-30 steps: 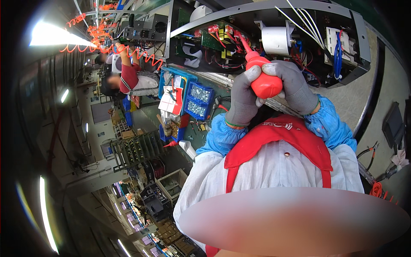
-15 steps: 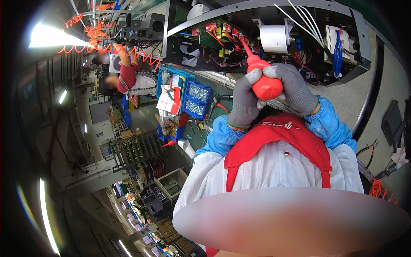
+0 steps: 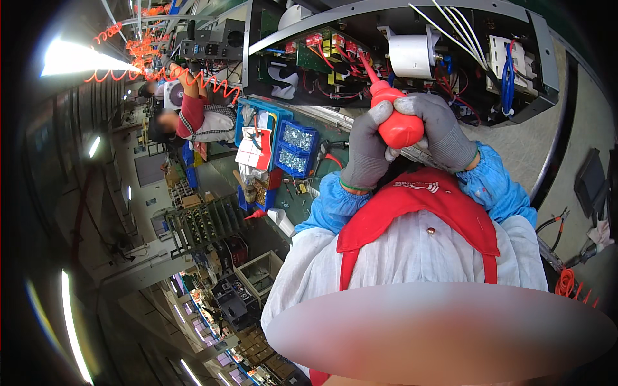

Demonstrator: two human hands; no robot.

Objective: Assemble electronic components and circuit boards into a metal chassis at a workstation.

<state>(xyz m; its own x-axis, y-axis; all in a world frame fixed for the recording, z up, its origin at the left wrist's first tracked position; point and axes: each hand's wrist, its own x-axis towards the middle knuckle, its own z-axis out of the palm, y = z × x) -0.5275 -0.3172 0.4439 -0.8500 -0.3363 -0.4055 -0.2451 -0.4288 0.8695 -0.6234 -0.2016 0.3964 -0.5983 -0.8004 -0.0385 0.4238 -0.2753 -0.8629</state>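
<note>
A red squeeze bottle with a long tapered nozzle is gripped between both my hands, in grey gloves. My left hand closes on its left side, thumb pressed on the body. On the other side, my right hand wraps round it, with its thumb on top. The nozzle points away from me, its tip among red wires and small parts inside an open metal chassis. Just right of the tip sits a silver cylinder. Exactly what the tip touches is too small to tell.
Left of my hands, blue bins of small metal parts stand on the green bench beside pliers. A white cup lies nearby. Loose white wires stick up from the chassis. A co-worker stands at far left.
Almost nothing differs. The bottle and both hands have shifted very slightly, and the grip is the same.
</note>
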